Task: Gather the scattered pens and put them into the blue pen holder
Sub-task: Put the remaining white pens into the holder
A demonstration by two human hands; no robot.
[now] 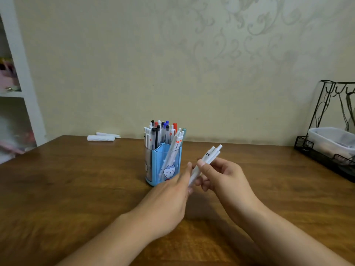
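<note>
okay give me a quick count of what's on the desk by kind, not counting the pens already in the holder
White pens held in the hands: 2
Blue pen holder: 1
White paper rolls by the wall: 2
Black wire rack: 1
Clear plastic tub in the rack: 1
Total: 7

Pens [206, 162] sat pinched in the right hand [219, 175], tilted, tops pointing up and away. Left hand [172, 192] touched their lower ends from the left. Pen holder [163, 166] stood on the table [76, 189] just left of and behind the grip, partly hidden by the left hand, with more pens upright in it. Two paper rolls [100, 138] lay far behind-left at the table's back edge. Wire rack [330, 146] stood well right of the grip, a tub [332, 141] in it. Shelf unit [17, 83] stood far left, off the table.
</note>
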